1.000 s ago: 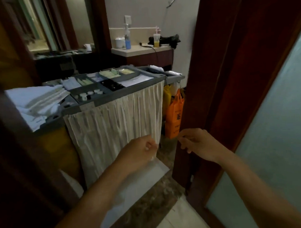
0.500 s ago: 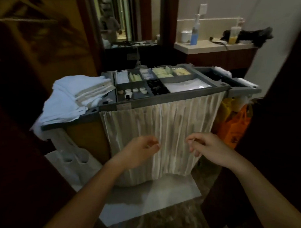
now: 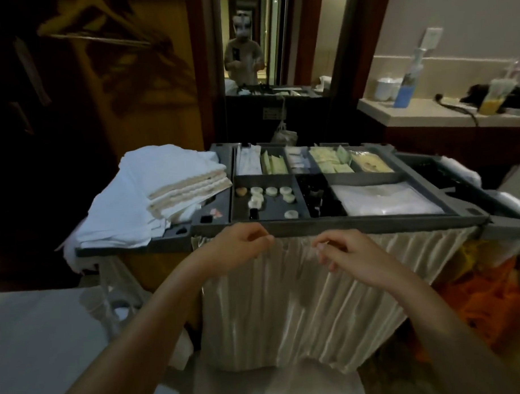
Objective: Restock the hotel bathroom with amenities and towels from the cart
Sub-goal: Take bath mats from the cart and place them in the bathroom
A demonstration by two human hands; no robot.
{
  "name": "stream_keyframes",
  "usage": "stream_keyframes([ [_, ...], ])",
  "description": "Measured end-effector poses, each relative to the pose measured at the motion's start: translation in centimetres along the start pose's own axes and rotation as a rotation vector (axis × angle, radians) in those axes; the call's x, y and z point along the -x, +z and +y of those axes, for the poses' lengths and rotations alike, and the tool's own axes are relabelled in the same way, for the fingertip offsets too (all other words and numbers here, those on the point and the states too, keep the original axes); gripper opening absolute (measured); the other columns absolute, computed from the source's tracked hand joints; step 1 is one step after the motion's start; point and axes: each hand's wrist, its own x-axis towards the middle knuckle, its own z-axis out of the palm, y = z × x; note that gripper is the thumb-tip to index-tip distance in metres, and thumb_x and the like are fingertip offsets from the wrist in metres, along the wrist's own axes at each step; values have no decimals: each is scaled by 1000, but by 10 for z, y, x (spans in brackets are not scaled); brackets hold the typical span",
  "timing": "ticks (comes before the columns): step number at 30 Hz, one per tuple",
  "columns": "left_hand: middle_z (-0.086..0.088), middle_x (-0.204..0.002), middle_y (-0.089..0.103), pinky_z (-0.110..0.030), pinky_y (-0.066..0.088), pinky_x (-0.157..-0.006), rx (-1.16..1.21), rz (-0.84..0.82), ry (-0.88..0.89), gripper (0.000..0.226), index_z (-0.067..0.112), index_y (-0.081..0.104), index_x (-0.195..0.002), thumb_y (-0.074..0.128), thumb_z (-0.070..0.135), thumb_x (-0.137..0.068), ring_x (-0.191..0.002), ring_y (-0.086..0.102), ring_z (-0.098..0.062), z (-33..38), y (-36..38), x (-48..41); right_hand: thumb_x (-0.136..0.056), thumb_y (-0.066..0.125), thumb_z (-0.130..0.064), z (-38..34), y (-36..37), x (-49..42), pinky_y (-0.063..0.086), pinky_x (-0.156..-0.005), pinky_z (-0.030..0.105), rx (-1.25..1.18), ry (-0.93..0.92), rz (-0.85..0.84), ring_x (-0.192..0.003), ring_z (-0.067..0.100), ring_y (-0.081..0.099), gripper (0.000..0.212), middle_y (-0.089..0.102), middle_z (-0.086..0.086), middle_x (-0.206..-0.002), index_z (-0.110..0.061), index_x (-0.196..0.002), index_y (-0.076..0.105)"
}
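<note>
Cart tray, green sachets, lettering apparently unreadable

Pleated curtain hides the inside of the cart. Frame edge cuts off cart's right end and orange bag. Contents of dark compartment not distinguishable. Print on sachets too small to read. At curtain top, left hand and right hand curl their fingers; pinching fabric or not, cannot tell. Blurred bottle on far table; label unreadable.
</note>
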Motion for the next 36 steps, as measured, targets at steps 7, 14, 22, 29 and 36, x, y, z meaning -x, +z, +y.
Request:
stream_keyframes([
  [7,3,-107,59,-26,44,-87,-91,1,-46,27,21,56,-116,41,34,-98,-100,56,-14,-31,-65,-85,-96,48,-25,-5,-4,-106,51,-68,14,30,-30,-103,-70,-5,61,18,66,-9,-84,-25,-107,62],
  [14,5,-106,59,-29,44,-88,-56,172,-162,23,25,57,-113,45,33,-95,-98,55,-13,-76,-99,-124,-97,47,-27,-7,-4,-198,50,-71,18,11,-117,-177,-75,3,63,14,66,-6,-88,-29,-101,60],
  [22,-1,-109,61,-7,42,-62,129,485,-334,10,25,56,-102,49,23,-95,-94,60,-12,-125,-103,-167,-97,47,-25,-8,4,-323,51,-66,16,35,-327,-297,-71,-2,62,11,63,-11,-83,-27,-98,58],
  [29,-6,-133,46,-24,37,-90,174,819,-528,27,16,53,-121,48,21,-96,-127,41,-19,-161,-128,-169,-96,47,-31,-33,41,-406,46,-78,22,62,-467,-443,-88,5,57,20,61,-10,-102,-26,-110,61],
  [36,-9,-149,28,-24,37,-92,336,945,-688,49,10,31,-140,50,16,-95,-137,32,-22,-215,-157,-152,-98,40,-39,-77,124,-463,23,-113,36,212,-545,-519,-140,17,24,43,26,-6,-151,-28,-140,36],
])
